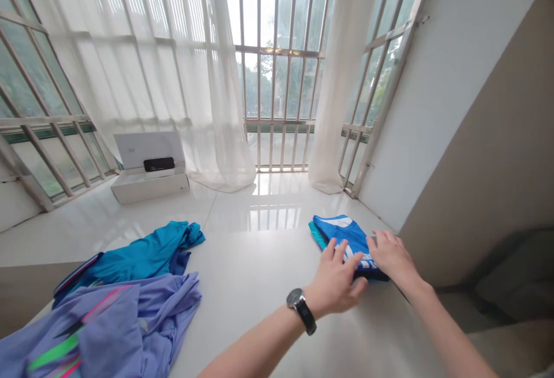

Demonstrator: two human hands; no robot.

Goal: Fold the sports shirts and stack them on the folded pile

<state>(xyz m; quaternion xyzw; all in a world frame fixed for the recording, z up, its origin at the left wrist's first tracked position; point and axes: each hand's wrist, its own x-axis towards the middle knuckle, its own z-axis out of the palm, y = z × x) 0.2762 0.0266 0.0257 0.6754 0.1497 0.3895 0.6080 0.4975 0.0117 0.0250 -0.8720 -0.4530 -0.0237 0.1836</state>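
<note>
A folded blue garment [340, 232] with white print lies at the right of the white ledge, a teal layer showing at its left edge. My left hand [336, 283], with a black-strapped watch on the wrist, is at its near left side, fingers spread. On the right side of the same garment rests my right hand [392, 257], its fingers stretched out over the edge. Neither hand grips the cloth. Over to the left lie a crumpled teal garment [142, 254] and a lavender garment [130, 326] with pink and green stripes.
An open white box [151, 189] with a black object [158, 164] stands at the back left of the ledge [242, 285]. Sheer curtains [225, 107] hang before the barred windows. A wall [415, 135] rises close on the right.
</note>
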